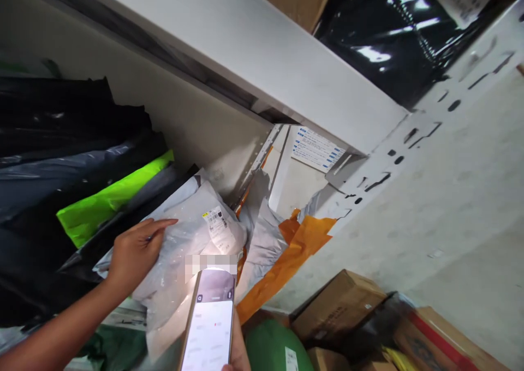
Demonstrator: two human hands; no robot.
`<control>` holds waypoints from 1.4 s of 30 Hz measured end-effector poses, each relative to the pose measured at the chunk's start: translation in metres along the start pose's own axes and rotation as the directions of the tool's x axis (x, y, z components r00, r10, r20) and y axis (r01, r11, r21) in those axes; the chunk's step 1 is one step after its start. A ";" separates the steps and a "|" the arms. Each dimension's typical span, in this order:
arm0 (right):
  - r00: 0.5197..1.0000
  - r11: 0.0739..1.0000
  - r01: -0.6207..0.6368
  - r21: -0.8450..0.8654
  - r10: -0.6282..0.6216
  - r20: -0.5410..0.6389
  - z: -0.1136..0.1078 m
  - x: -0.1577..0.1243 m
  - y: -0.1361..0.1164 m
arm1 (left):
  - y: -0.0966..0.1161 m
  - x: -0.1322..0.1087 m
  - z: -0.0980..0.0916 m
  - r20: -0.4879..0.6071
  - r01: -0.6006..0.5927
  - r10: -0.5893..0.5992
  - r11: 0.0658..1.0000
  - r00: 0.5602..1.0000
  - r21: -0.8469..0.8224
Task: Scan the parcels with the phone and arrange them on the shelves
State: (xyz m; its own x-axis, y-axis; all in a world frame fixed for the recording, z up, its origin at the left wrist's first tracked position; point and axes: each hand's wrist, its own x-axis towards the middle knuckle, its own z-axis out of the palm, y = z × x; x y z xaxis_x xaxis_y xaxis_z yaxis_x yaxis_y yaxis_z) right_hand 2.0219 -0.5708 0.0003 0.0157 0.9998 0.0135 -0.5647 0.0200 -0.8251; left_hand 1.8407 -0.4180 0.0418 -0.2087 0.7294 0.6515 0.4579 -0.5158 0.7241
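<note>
Left hand [136, 246] pointing, right hand [239, 342] holding phone [208, 327], partly hiding white parcel [182, 251]; black parcels [69, 123], orange bag [295, 255] alongside.

I'm seeing a pale grey mailer [180, 251] bearing a white label [220, 230] with black print and yellow corner, a phone [208, 327] glowing white, a lime-green packet [110, 204], black bags [61, 114], orange wrapping [290, 264], and dark slots patterning a white post [382, 154].

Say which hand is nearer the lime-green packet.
Left: the left hand is just below the lime-green packet; the right hand, holding the phone, is lower, farther right.
</note>
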 end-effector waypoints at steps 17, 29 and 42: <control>0.995 0.993 -0.036 -0.110 0.025 -0.097 0.011 0.016 -0.077 | 0.008 -0.002 0.000 -0.016 -0.002 0.004 0.995 1.000 0.105; 0.996 0.989 -0.039 -0.141 0.027 -0.086 0.012 0.017 -0.079 | 0.007 -0.003 0.001 -0.060 -0.031 0.037 0.993 0.998 0.112; 0.936 0.971 -0.134 -0.198 0.190 0.295 0.021 0.006 -0.092 | 0.017 -0.003 -0.001 -0.004 0.059 -0.059 0.994 0.998 0.092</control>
State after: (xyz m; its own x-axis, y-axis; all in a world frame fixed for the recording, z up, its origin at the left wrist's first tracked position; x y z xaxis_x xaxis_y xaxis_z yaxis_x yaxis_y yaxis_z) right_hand 2.0568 -0.5663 0.0881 -0.3359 0.9416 0.0228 -0.3867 -0.1158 -0.9149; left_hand 1.8480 -0.4292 0.0525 -0.2388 0.7564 0.6089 0.5224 -0.4285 0.7372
